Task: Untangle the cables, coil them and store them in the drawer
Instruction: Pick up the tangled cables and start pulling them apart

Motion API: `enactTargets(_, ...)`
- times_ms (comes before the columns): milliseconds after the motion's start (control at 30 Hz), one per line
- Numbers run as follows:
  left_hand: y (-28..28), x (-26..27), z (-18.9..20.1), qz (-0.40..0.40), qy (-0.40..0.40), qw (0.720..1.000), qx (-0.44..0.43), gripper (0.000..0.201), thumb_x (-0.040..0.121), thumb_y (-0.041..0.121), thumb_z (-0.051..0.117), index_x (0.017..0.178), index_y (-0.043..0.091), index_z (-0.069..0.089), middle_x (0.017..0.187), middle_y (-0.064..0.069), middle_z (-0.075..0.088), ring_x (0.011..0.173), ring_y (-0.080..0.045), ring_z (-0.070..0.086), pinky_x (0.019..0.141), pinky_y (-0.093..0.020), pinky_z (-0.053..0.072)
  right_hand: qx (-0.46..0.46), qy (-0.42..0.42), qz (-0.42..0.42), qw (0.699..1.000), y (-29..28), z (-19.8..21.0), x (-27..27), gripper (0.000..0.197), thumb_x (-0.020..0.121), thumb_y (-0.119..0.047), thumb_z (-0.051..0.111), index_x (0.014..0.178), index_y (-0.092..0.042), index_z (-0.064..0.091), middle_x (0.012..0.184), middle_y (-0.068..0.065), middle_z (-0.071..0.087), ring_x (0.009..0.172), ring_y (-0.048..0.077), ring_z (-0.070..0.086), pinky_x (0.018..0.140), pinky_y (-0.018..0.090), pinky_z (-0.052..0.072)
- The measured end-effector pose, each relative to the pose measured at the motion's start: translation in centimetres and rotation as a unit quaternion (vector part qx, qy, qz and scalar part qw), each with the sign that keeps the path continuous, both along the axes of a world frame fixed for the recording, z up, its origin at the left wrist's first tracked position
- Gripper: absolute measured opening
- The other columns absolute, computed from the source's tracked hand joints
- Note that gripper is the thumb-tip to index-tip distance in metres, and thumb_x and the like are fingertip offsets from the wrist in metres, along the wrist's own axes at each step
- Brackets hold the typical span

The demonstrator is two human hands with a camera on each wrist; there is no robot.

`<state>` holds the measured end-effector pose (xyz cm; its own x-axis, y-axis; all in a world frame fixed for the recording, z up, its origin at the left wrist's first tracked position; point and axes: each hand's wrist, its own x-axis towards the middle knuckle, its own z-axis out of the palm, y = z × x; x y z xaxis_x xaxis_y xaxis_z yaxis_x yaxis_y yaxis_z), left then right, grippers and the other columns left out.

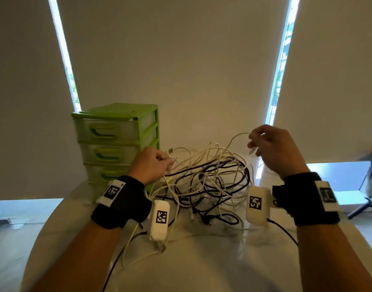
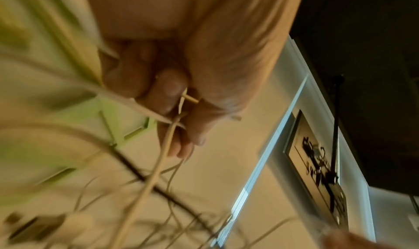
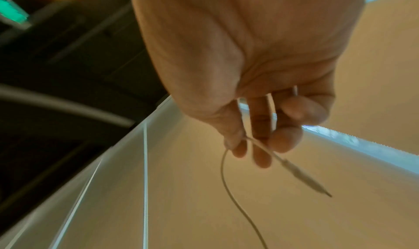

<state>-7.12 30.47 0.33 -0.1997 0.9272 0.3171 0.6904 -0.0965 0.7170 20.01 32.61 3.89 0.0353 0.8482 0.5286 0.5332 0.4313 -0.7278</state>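
A tangle of white and black cables [image 1: 206, 182] lies on the table between my hands. My left hand [image 1: 159, 163] grips several white strands [image 2: 167, 141] at the tangle's left edge, right in front of the green drawer unit [image 1: 117, 140]. My right hand [image 1: 257, 142] is raised above the tangle's right side and pinches a thin white cable [image 3: 260, 143] near its plug end [image 3: 303, 175], which hangs free. All drawers of the unit look closed.
The table [image 1: 202, 266] carries a pale cloth. Loose white and black cable ends [image 1: 138, 245] trail toward its front edge. Pale roller blinds [image 1: 181, 60] hang behind. A tripod-like stand [image 1: 362, 205] is at the far right.
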Motion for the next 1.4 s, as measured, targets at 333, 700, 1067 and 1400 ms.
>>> enactTargets(333,-3.9,-0.5,7.7,-0.051,0.01,0.993,0.103,0.023,0.092,0.024,0.063,0.084,0.005,0.075,0.086,0.006,0.067,0.08,0.009,0.055,0.066,-0.013,0.038,-0.054,-0.223,0.17,0.959,-2.9,2.7,-9.4,0.055,0.092,-0.039,0.06,0.142,-0.033,0.039,0.122,0.0,0.05,0.107,0.017,0.055,0.092,0.027,0.041)
enactTargets(700,-5.6,-1.1,12.8,-0.02,-0.124,0.945,0.301,0.02,0.091,0.017,0.062,0.079,0.004,0.072,0.066,0.021,0.064,0.063,0.01,0.057,0.063,-0.013,0.043,-0.048,-0.433,0.135,0.89,0.6,7.4,-7.4,0.014,0.095,-0.035,0.056,0.098,-0.024,0.063,0.096,-0.007,0.056,0.087,0.013,0.053,0.083,0.03,0.042)
enactTargets(1067,-6.2,-0.7,10.9,-0.121,-0.154,0.979,0.06,0.02,0.093,0.029,0.061,0.106,0.018,0.071,0.074,0.002,0.05,0.046,-0.005,0.034,0.041,-0.017,0.028,-0.028,0.059,0.209,0.976,-0.8,9.0,-6.2,0.015,0.101,-0.014,0.043,0.095,-0.006,0.054,0.084,0.014,0.07,0.07,0.022,0.069,0.062,0.031,0.052)
enactTargets(1400,-3.0,5.4,7.4,-0.161,-0.109,0.98,0.034,0.007,0.094,0.02,0.059,0.096,0.014,0.063,0.062,-0.001,0.055,0.053,-0.009,0.049,0.059,-0.023,0.04,-0.02,0.135,0.27,0.953,-4.0,10.4,-5.5,0.017,0.101,-0.015,0.042,0.089,-0.013,0.053,0.083,0.01,0.071,0.07,0.021,0.068,0.058,0.025,0.05)
